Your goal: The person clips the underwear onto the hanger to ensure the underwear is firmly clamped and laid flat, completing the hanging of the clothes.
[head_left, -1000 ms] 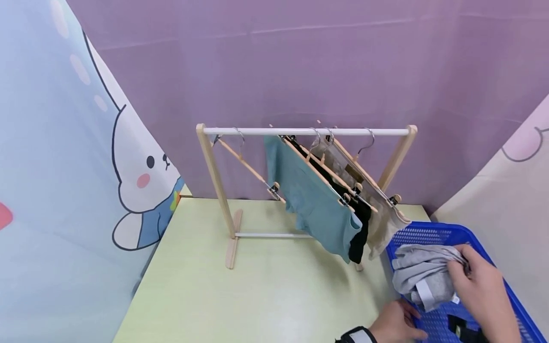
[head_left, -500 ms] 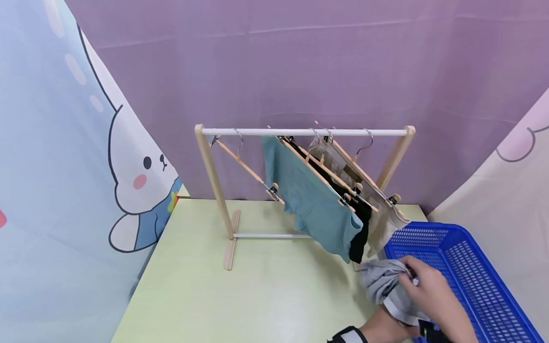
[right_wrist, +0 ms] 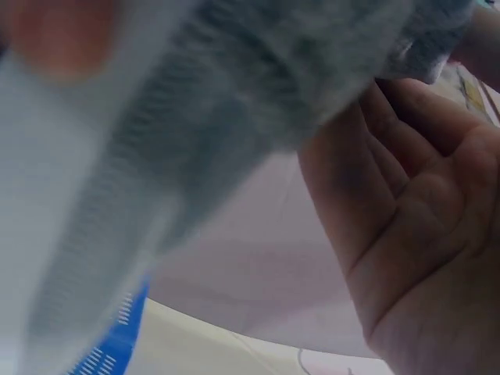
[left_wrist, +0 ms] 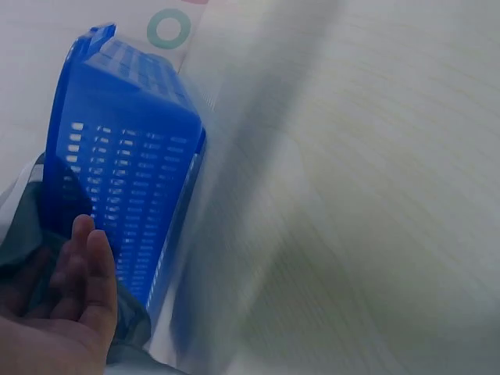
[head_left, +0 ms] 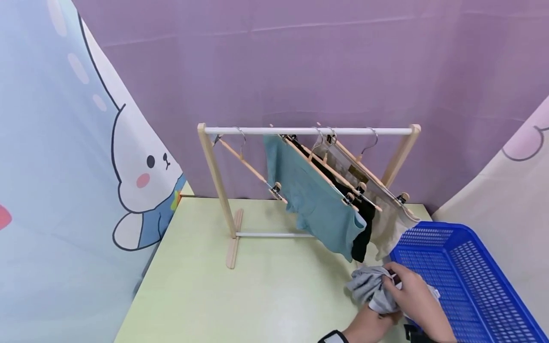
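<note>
Right hand point(head_left: 413, 297) lies over grey garment point(head_left: 366, 286), fingers point(head_left: 392, 281) curled, pinching cloth at its top. Left hand point(head_left: 373, 321) comes from 6 o'clock under the bundle, mostly hidden; in left wrist view its fingers point(left_wrist: 90, 266) straight, close together, cloth beside them. Garment just above desk point(head_left: 266, 290), at 9 o'clock of blue basket point(head_left: 467, 281). Right wrist view blurred, cloth fills it. Forearms cut off at lower edge.

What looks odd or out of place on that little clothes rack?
On the rack, one wooden clip hanger near the left end hangs bare, while the other hangers carry teal shorts, a black garment and a beige one. Nothing looks spilled or damaged.
</note>
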`<state>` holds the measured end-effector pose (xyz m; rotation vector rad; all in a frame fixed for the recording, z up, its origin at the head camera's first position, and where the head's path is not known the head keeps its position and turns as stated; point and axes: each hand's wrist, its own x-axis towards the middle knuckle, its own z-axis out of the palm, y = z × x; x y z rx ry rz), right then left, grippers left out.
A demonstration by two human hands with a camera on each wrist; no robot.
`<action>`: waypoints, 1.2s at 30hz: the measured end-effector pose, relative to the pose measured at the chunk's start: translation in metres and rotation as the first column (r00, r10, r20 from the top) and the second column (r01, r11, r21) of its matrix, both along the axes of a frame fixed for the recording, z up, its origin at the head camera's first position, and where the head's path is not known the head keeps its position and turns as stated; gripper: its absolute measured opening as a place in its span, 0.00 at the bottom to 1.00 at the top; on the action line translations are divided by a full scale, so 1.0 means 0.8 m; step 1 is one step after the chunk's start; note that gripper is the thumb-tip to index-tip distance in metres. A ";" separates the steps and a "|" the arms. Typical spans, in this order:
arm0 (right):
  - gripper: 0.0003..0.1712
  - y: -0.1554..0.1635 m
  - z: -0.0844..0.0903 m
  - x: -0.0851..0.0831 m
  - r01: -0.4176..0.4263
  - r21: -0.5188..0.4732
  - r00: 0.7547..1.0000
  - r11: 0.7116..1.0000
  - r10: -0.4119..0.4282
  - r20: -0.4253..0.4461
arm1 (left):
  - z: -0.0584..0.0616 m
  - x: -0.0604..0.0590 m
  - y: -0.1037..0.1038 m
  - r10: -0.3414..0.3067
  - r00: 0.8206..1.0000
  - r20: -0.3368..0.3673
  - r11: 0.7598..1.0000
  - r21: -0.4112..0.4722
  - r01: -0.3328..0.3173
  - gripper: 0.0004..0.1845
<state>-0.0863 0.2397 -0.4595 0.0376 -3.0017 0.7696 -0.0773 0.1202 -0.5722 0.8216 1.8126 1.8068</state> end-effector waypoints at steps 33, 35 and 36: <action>0.14 -0.046 -0.034 -0.018 -0.026 -0.071 0.999 0.997 0.024 -0.028 | 0.022 -0.057 -0.099 0.406 0.869 -0.282 0.857 -0.212 -0.469 0.06; 0.19 -0.048 -0.035 -0.017 -0.064 -0.068 0.991 0.996 0.055 -0.123 | 0.030 -0.062 -0.110 0.334 0.870 -0.363 0.853 -0.278 -0.443 0.06; 0.22 -0.049 -0.036 -0.017 -0.092 -0.066 0.981 0.994 0.079 -0.175 | 0.033 -0.065 -0.115 0.290 0.874 -0.389 0.851 -0.314 -0.422 0.07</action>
